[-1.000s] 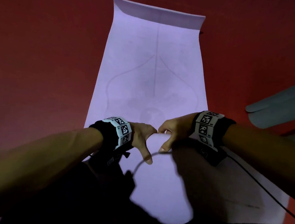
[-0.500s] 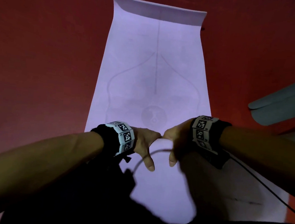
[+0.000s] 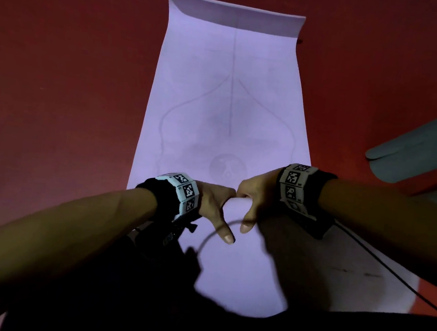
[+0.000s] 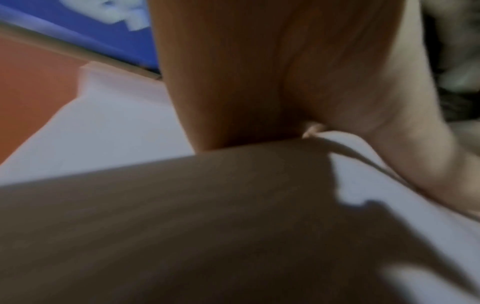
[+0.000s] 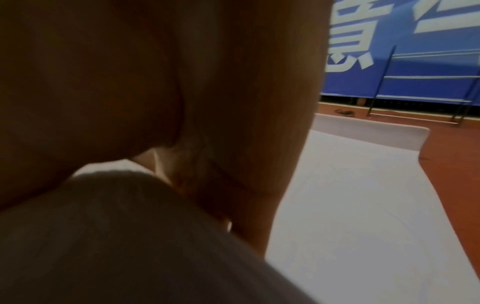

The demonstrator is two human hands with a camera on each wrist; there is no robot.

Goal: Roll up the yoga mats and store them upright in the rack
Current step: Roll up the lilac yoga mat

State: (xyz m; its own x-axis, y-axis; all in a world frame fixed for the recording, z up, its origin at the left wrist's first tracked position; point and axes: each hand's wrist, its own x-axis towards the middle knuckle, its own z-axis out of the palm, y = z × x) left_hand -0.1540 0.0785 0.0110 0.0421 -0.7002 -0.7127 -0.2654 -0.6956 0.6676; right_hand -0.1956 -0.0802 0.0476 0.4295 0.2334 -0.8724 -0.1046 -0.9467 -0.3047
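Note:
A lavender yoga mat (image 3: 231,100) lies lengthwise on the red floor, its far end (image 3: 236,13) curled up. Its near end is rolled into a thick roll (image 3: 242,267) just in front of me. My left hand (image 3: 216,204) and right hand (image 3: 254,195) rest side by side on top of the roll, index fingers touching and thumbs spread back towards me. In the left wrist view, straight fingers (image 4: 233,82) reach down over the roll (image 4: 182,226) to the flat mat. The right wrist view shows fingers (image 5: 246,102) over the roll (image 5: 116,236) likewise.
A grey-green mat (image 3: 420,146) lies on the floor at the right. A black cable (image 3: 387,272) runs across the roll from my right wrist. A metal rack (image 5: 420,82) stands against a blue banner beyond the mat's far end. Red floor flanks the mat.
Both hands stayed together on the roll and shifted only slightly, dipping and coming back. Their thumbs moved a little on the near side. The flat mat has not moved.

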